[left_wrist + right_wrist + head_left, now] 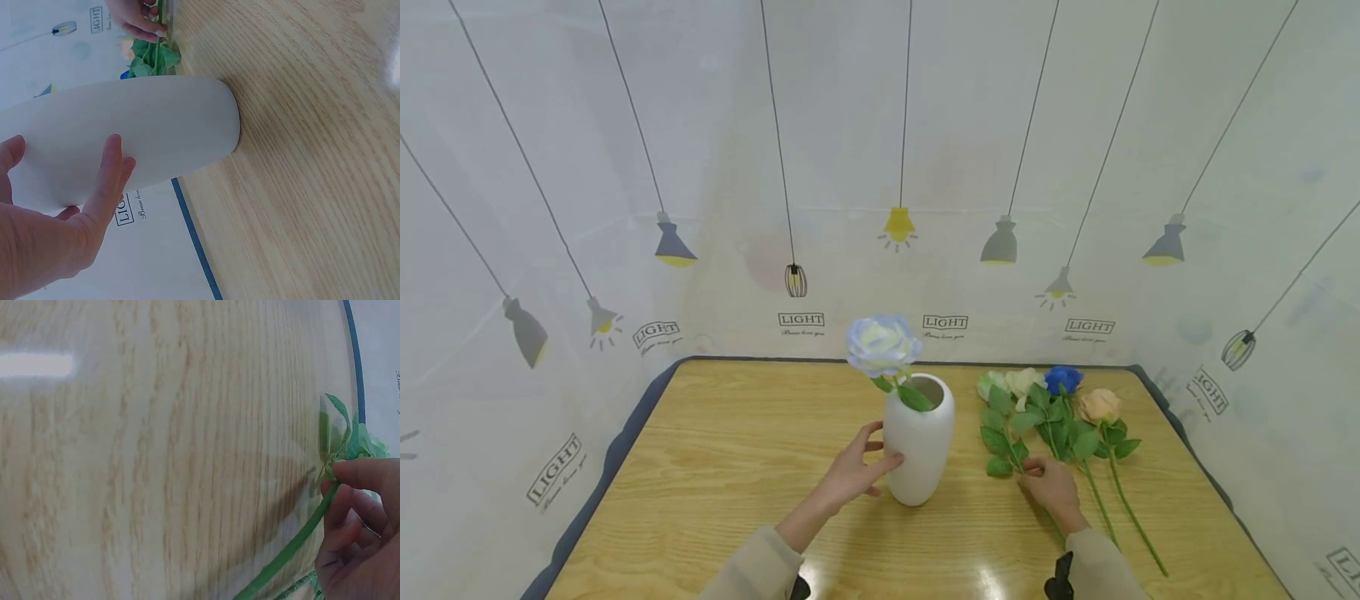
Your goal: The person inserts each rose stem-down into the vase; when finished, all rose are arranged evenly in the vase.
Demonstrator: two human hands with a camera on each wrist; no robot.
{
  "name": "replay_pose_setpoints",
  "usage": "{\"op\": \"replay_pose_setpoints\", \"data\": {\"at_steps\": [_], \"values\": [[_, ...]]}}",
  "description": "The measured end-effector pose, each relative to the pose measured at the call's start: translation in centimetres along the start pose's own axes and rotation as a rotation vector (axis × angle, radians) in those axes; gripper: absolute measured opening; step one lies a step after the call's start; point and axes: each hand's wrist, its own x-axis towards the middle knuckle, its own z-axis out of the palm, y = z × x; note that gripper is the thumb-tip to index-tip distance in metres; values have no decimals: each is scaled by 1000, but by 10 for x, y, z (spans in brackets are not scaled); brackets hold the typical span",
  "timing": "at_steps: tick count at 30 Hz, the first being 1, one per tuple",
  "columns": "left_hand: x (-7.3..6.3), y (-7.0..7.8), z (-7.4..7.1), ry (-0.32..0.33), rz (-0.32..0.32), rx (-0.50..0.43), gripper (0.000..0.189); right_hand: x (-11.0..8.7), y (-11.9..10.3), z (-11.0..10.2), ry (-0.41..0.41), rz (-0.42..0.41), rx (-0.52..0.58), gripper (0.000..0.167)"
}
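Note:
A white vase (922, 442) stands upright on the table, holding one pale blue-and-white rose (883, 343) that rises above its rim. My left hand (857, 464) grips the vase from its left side, with fingertips against the wall in the left wrist view. To the right of the vase, my right hand (1054, 487) pinches the green stem (290, 547) of a leafy flower between thumb and fingers. That stem runs up toward the white blooms (1022, 383) lying at the back, where leaves overlap and partly hide it.
A blue rose (1063, 380) and a peach rose (1101, 406) lie beside the white ones, their stems pointing toward the table's near right. The wooden table (722, 467) meets a curtain (850, 150) printed with lamps at its back and sides.

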Motion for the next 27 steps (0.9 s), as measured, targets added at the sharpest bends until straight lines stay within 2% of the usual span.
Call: {"op": "replay_pose_setpoints", "data": {"at_steps": [5,13,16,23,27], "values": [[0,0,0,-2,-1,0,63,1,1,0,-6,22,7,26],[1,-1,-1,-6,3,-2,63,-6,-13,-8,4,17,106,26],[2,-2,-1,-7,3,-3,63,-8,-21,-10,10,20,175,27],[2,-2,0,-5,-2,-2,64,-12,-31,-11,-17,90,399,32],[2,-1,0,-1,-5,0,64,-14,-38,-11,-16,76,484,35]]}}
